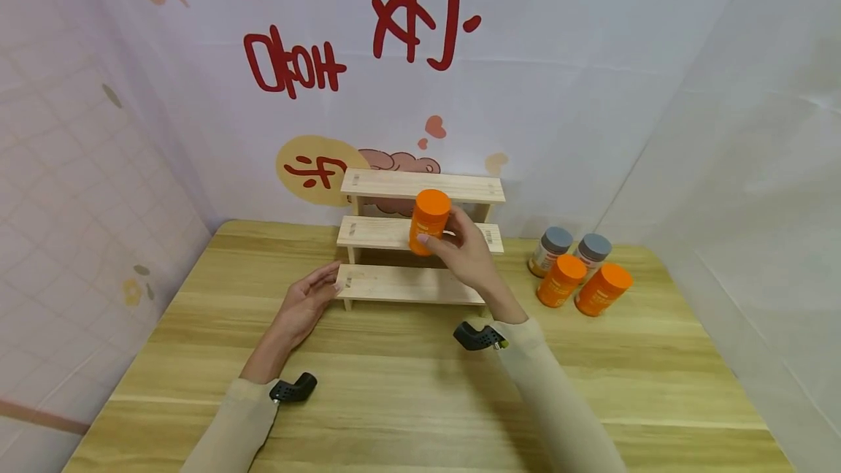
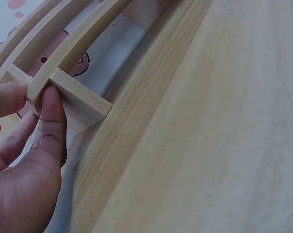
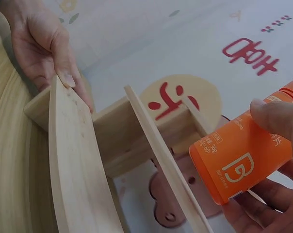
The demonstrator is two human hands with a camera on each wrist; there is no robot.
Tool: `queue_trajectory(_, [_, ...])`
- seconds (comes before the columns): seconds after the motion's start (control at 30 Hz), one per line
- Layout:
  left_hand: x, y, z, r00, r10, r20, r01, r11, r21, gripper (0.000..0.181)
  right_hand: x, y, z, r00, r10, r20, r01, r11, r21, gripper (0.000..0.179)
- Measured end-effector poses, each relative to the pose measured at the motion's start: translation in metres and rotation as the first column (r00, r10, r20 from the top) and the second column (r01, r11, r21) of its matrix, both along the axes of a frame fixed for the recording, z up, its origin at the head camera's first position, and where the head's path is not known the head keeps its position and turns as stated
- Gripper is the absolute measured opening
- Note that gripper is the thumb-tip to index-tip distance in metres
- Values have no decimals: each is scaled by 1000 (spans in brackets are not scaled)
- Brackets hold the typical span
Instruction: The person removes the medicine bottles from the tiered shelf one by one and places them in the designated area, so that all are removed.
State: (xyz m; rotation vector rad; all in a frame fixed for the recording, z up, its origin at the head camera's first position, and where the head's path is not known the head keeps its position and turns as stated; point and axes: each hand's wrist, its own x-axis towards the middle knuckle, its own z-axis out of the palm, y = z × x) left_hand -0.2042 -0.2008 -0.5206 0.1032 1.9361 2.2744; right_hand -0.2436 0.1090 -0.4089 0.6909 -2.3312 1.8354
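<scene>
A three-tier wooden shelf (image 1: pixel 410 285) stands on the table against the back wall. My left hand (image 1: pixel 307 306) pinches the left end of its lowest board, thumb on top and a finger underneath, as the left wrist view shows. An orange pill bottle (image 1: pixel 428 223) with an orange lid is in my right hand (image 1: pixel 468 248), thumb on one side and fingers on the other. In the head view it appears in front of the middle board (image 1: pixel 374 233). From the right wrist view, the bottle (image 3: pixel 243 150) is tilted and apart from the boards.
To the right of the shelf stand two more orange bottles (image 1: pixel 561 281) and two grey-lidded bottles (image 1: pixel 550 251), close together. A printed cloth (image 1: pixel 558 93) hangs behind the wood-grain table (image 1: pixel 394 400) and along its sides.
</scene>
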Motion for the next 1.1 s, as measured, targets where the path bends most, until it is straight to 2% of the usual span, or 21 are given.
queue_trajectory(0.1, [0,-1,0,1000,4,3,-4,1000,3,62,5,14,-1,1000,-19,-9,19,1000,-1,56])
queue_trajectory(0.33, [1,-5,0,1000,12,4,-12,1000,10,62,20,51,-1,998,-49,44,47,997,59,60])
queue_trajectory(0.63, [1,-3,-1,1000,19,3,-19,999,33,63,40,102,-11,991,-131,23,129,988,90,56])
queue_trajectory(0.9, [0,-1,-2,1000,15,3,-15,1000,21,65,62,143,-30,972,-229,46,218,960,174,56])
queue_trajectory(1.1, [0,-1,-2,1000,24,17,-24,1000,18,63,79,167,-50,968,-248,22,238,949,208,54])
